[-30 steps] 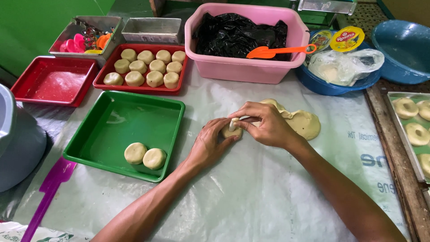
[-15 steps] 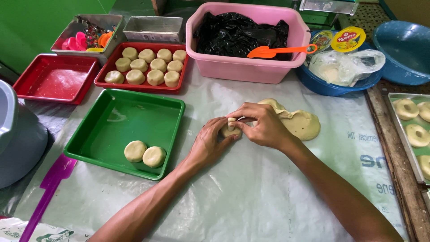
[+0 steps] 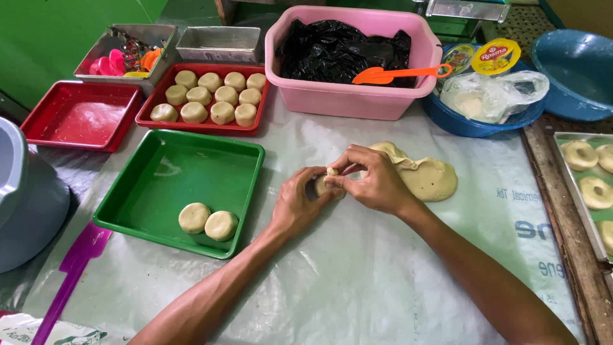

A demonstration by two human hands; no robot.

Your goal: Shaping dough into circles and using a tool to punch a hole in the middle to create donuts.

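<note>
Head view: my left hand (image 3: 299, 203) cups a small dough piece (image 3: 323, 185), fingers curled around it. My right hand (image 3: 373, 181) pinches its top shut, thumb and fingertips pressed together on the seam. Both work just left of the dough lump (image 3: 429, 179) on the plastic sheet (image 3: 357, 287). Left of the lump, the green tray (image 3: 166, 172) holds two finished rounds (image 3: 208, 222). Risk, as I judge it: pinching too thin could tear the seam open; a loose cup could let the piece slip onto the sheet.
</note>
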